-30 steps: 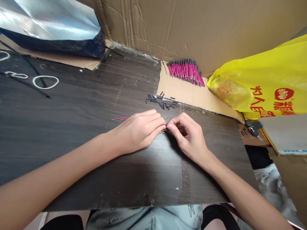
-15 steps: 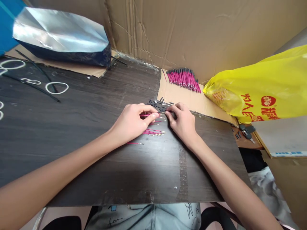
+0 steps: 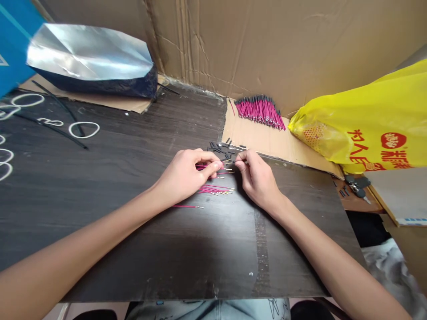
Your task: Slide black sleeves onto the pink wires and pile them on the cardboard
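My left hand (image 3: 191,173) is closed in a pinch on a thin pink wire, whose metal tip (image 3: 228,162) sticks out to the right past the thumb. Facing it, my right hand (image 3: 258,175) pinches a small black sleeve (image 3: 233,162) close to that tip; whether the two touch is too small to tell. Below my left hand, several loose pink wires (image 3: 213,189) lie on the table, metal ends pointing right. One pink wire (image 3: 187,206) lies apart, nearer the front. Just beyond the fingertips is a scatter of short black sleeves (image 3: 216,148).
Pink wires with black ends form a dense pile (image 3: 260,111) on a cardboard sheet (image 3: 243,131) at the back. A yellow plastic bag (image 3: 367,115) stands right; a silver-lined bag (image 3: 93,58) is back left. White rubber bands (image 3: 84,129) and long black tubes (image 3: 56,129) lie left on the dark table (image 3: 133,249).
My right hand has drawn slightly away from my left, so the fingertips are farther apart. The whole view has also shifted a little. My left hand keeps its pinch.
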`<state>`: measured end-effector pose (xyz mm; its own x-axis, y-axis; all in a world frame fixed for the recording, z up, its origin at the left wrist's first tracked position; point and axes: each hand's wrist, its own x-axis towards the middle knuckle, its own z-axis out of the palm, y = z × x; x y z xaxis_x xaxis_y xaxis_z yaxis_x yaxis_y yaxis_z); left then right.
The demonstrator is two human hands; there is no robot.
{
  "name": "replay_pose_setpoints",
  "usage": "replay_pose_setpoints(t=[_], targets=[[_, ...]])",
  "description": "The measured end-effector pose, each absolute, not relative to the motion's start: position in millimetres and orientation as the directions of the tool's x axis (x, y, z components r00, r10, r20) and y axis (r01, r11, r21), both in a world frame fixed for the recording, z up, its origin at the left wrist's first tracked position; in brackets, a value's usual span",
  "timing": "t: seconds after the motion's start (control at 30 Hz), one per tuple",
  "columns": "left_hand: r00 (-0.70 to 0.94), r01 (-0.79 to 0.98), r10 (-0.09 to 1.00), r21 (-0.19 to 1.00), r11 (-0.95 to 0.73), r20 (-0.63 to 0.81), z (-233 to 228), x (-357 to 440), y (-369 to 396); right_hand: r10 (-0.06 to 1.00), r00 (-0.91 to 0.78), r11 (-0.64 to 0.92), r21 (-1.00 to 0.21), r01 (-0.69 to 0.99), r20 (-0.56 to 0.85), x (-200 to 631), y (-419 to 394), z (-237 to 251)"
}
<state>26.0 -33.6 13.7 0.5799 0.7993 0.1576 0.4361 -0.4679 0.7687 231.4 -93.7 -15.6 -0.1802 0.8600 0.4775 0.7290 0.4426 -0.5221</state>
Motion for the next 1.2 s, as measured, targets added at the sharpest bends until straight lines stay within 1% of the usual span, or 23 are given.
replay_pose_setpoints(t=[0.13,0.47,0.53,0.7,0.83,0.9,0.93,1.03,1.1,1.13,1.17,1.2], targets=[[0.585,0.448,0.799,0.767,-0.46,0.137,11.7,26.4,-32.5,0.849,-0.177,0.465,-0.544,0.698,0.498,231.0,-95.2,-16.0],[0.588,0.509,0.805,0.734,-0.449,0.084,9.2,26.5,-30.6,0.822,-0.231,0.514,-0.504,0.694,0.52,232.2,-94.9,-14.6],[0.585,0.512,0.807,0.738,-0.44,0.076,10.3,26.9,-30.7,0.809,-0.259,0.531,-0.466,0.708,0.528,232.5,-94.6,-14.4],[0.593,0.533,0.803,0.722,-0.441,0.052,11.1,27.3,-30.8,0.751,-0.385,0.581,-0.26,0.771,0.537,235.7,-95.8,-13.2],[0.612,0.553,0.789,0.685,-0.475,0.054,11.3,26.6,-32.2,0.691,-0.445,0.632,-0.178,0.754,0.57,238.9,-97.8,-12.2],[0.619,0.547,0.784,0.689,-0.476,0.05,11.4,26.3,-33.0,0.684,-0.418,0.63,-0.195,0.752,0.597,239.4,-97.9,-12.2],[0.622,0.542,0.781,0.692,-0.477,0.051,11.3,26.3,-33.2,0.696,-0.399,0.624,-0.229,0.747,0.597,239.3,-97.7,-12.3],[0.621,0.521,0.781,0.713,-0.468,0.059,11.0,26.5,-32.5,0.741,-0.34,0.62,-0.397,0.677,0.578,238.0,-96.9,-12.7],[0.627,0.503,0.778,0.74,-0.447,0.045,11.2,26.5,-30.8,0.753,-0.312,0.623,-0.475,0.621,0.58,237.2,-96.9,-12.8],[0.639,0.488,0.768,0.757,-0.435,0.029,11.6,26.2,-29.7,0.751,-0.312,0.627,-0.48,0.613,0.583,237.0,-97.2,-12.6],[0.663,0.471,0.749,0.773,-0.426,0.009,12.1,25.7,-28.3,0.743,-0.327,0.635,-0.459,0.622,0.584,237.0,-97.8,-12.3],[0.693,0.452,0.721,0.787,-0.419,-0.014,12.7,25.0,-26.9,0.729,-0.356,0.645,-0.411,0.644,0.585,237.2,-98.5,-11.9]])
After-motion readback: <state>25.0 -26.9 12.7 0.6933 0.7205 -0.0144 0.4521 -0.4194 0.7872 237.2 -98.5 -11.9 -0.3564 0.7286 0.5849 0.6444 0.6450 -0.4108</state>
